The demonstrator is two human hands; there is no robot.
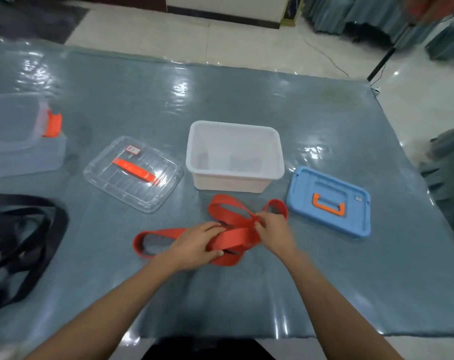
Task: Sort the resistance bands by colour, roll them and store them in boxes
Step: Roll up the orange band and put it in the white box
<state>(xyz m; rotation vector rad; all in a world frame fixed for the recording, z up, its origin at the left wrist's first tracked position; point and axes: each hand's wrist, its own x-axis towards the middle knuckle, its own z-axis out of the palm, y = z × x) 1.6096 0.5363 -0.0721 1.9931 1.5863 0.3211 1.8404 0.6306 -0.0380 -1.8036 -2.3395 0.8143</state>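
Note:
Red resistance bands [231, 209] lie tangled in loops on the table just in front of the open white box [235, 129]. My left hand [197, 242] grips a flat stretch of red band, thumb below and fingers over it. My right hand [275, 231] pinches the red bands where they cross. Black resistance bands [25, 240] lie in a heap at the left edge of the table.
A blue lid with an orange handle [329, 201] lies right of the white box. A clear lid with an orange handle [133, 172] lies to its left. A clear box with an orange clasp [20, 141] stands far left. The table has a shiny grey cover [246, 294].

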